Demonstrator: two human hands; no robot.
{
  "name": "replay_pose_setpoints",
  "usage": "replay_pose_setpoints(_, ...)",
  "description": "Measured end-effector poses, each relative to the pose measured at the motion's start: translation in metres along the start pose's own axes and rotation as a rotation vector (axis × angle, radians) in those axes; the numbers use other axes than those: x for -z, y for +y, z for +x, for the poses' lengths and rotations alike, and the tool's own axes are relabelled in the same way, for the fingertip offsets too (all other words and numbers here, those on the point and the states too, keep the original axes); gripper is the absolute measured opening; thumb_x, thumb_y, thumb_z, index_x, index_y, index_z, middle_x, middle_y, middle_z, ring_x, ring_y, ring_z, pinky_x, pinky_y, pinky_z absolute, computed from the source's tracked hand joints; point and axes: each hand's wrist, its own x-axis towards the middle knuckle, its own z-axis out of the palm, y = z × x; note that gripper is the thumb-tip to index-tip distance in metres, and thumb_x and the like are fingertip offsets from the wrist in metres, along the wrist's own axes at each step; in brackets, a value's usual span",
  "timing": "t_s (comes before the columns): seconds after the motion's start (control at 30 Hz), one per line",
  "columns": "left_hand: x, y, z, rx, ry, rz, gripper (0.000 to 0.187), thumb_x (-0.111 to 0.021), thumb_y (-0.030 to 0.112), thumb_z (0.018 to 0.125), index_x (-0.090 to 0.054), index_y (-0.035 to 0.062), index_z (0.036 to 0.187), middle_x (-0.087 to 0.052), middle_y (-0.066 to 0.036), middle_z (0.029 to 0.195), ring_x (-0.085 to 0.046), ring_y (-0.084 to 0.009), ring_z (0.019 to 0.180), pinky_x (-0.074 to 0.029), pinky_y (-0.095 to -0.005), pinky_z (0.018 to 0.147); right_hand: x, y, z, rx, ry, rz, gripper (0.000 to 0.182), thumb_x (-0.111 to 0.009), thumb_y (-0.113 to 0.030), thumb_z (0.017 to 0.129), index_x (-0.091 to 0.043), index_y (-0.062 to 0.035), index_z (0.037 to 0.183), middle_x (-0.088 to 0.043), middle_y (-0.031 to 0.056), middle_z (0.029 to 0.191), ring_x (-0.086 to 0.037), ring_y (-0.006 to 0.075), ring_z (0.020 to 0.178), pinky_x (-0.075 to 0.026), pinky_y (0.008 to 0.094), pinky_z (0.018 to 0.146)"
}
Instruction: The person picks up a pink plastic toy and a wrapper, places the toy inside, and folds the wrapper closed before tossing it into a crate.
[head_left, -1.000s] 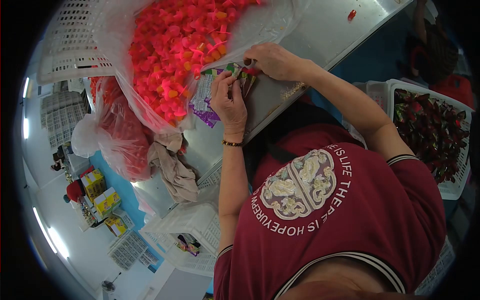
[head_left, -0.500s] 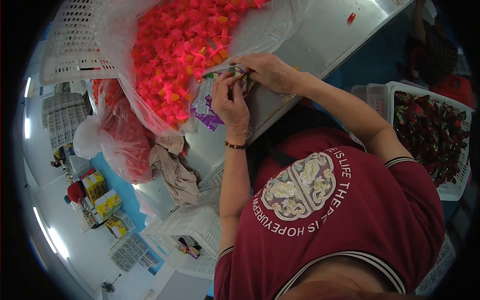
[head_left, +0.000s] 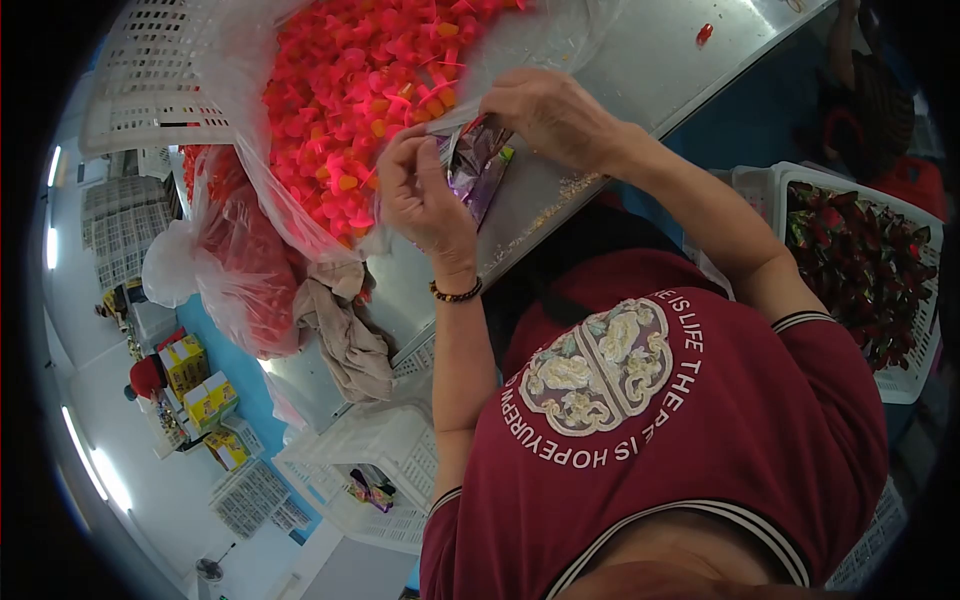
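A purple and silver foil packet (head_left: pixel 478 172) stretches between my two hands over the metal table. My left hand (head_left: pixel 428 200), with a beaded bracelet at the wrist, pinches the packet's left edge. The fingers of my right hand (head_left: pixel 550 112) close on its upper right edge. Beyond my hands lies a heap of pink and orange plastic pieces (head_left: pixel 370 110), resting on a clear plastic bag (head_left: pixel 262 172). My left fingertips are close to the heap's near edge.
Yellow crumbs are scattered along the metal table's (head_left: pixel 640 90) near edge. A beige cloth (head_left: pixel 345 340) hangs at the left beside a tied bag of red pieces (head_left: pixel 245 260). White baskets (head_left: pixel 400 460) stand below, and one with dark red packets (head_left: pixel 860 270) stands right. A person crouches at upper right.
My hands have moved apart, the left one to the left and the right one up and right. The packet between them has turned, showing more of its shiny foil.
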Motion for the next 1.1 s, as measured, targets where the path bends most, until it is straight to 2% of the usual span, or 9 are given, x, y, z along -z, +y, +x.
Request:
replay_pose_setpoints(0.1,0.024,-0.008,0.002,0.132,0.175,-0.136,0.008,-0.059,0.000,0.088,-0.060,-0.0030,0.095,-0.063,-0.009,0.098,-0.060,-0.0137,0.085,-0.050,-0.0274,0.076,0.056,-0.024,0.002,-0.049,-0.073,0.332,0.015,-0.062,-0.004,0.086,-0.064,0.0005,0.100,-0.065,0.0100,0.091,-0.065,0.0186,0.088,-0.051,0.0304,0.073)
replay_pose_setpoints(0.17,0.029,-0.026,-0.007,-0.013,-0.047,0.462,0.016,-0.062,0.003,0.085,-0.059,-0.0033,0.100,-0.063,-0.014,0.100,-0.061,-0.0241,0.092,-0.049,-0.0329,0.081,0.072,-0.013,-0.011,0.271,0.185,0.738,0.018,-0.063,-0.003,0.083,-0.064,-0.0006,0.101,-0.064,0.0104,0.091,-0.066,0.0193,0.086,-0.052,0.0299,0.073)
replay_pose_setpoints(0.27,0.014,-0.040,-0.019,-0.437,-0.348,0.891,0.024,-0.065,0.009,0.081,-0.061,-0.0008,0.102,-0.062,-0.019,0.103,-0.056,-0.0374,0.102,-0.042,-0.0453,0.091,0.052,0.024,-0.003,0.174,0.041,-0.327,0.017,-0.064,-0.006,0.082,-0.063,0.0001,0.097,-0.065,0.0097,0.092,-0.065,0.0229,0.078,-0.052,0.0332,0.072)
replay_pose_setpoints(0.3,0.010,-0.042,-0.019,-0.404,-0.400,0.887,0.024,-0.065,0.009,0.081,-0.061,-0.0006,0.103,-0.062,-0.019,0.104,-0.056,-0.0373,0.102,-0.042,-0.0457,0.090,0.058,0.011,-0.006,0.154,0.197,-0.131,0.010,-0.063,-0.009,0.082,-0.064,-0.0018,0.090,-0.065,0.0118,0.085,-0.064,0.0272,0.076,-0.051,0.0357,0.070)
replay_pose_setpoints(0.37,0.017,-0.042,-0.021,-0.369,-0.526,0.869,0.025,-0.065,0.010,0.081,-0.062,-0.0008,0.103,-0.062,-0.019,0.104,-0.056,-0.0372,0.102,-0.042,-0.0459,0.089,0.085,0.003,-0.025,-0.133,0.166,0.173,0.010,-0.061,-0.011,0.083,-0.064,-0.0021,0.085,-0.064,0.0137,0.075,-0.063,0.0289,0.074,-0.051,0.0362,0.069)
replay_pose_setpoints(0.47,0.024,-0.044,-0.015,-0.315,-0.583,0.884,0.023,-0.063,0.009,0.082,-0.062,-0.0023,0.102,-0.062,-0.019,0.104,-0.055,-0.0370,0.100,-0.043,-0.0459,0.088,0.103,0.037,-0.071,-0.402,0.018,-0.346,0.014,-0.060,-0.015,0.082,-0.064,-0.0019,0.082,-0.063,0.0146,0.070,-0.063,0.0296,0.072,-0.050,0.0358,0.069)
replay_pose_setpoints(0.67,0.024,-0.042,-0.012,-0.347,-0.624,0.941,0.019,-0.062,0.010,0.082,-0.061,-0.0042,0.096,-0.061,-0.018,0.099,-0.055,-0.0358,0.094,-0.042,-0.0452,0.084,0.224,0.041,-0.269,-0.740,0.821,-0.860,0.022,-0.056,-0.023,0.081,-0.067,-0.0048,0.077,-0.066,0.0141,0.071,-0.065,0.0313,0.063,-0.052,0.0393,0.058)
replay_pose_setpoints(0.9,0.014,-0.044,-0.012,-0.359,-0.614,0.894,0.019,-0.065,0.011,0.082,-0.059,-0.0051,0.091,-0.061,-0.018,0.092,-0.055,-0.0361,0.088,-0.042,-0.0453,0.080,0.312,-0.032,-0.536,-1.521,0.922,-1.708,0.025,-0.059,-0.029,0.083,-0.070,-0.0069,0.086,-0.068,0.0139,0.079,-0.064,0.0334,0.075,-0.049,0.0495,0.078)
replay_pose_setpoints(1.1,0.010,-0.041,-0.013,-0.324,-0.579,0.943,0.018,-0.064,0.010,0.083,-0.061,-0.0045,0.092,-0.062,-0.018,0.092,-0.056,-0.0363,0.087,-0.043,-0.0454,0.079,0.247,-0.046,-0.597,-2.298,0.704,-1.157,0.038,-0.049,-0.036,0.090,-0.067,-0.0108,0.112,-0.065,0.0138,0.116,-0.060,0.0332,0.109,-0.039,0.0547,0.096)
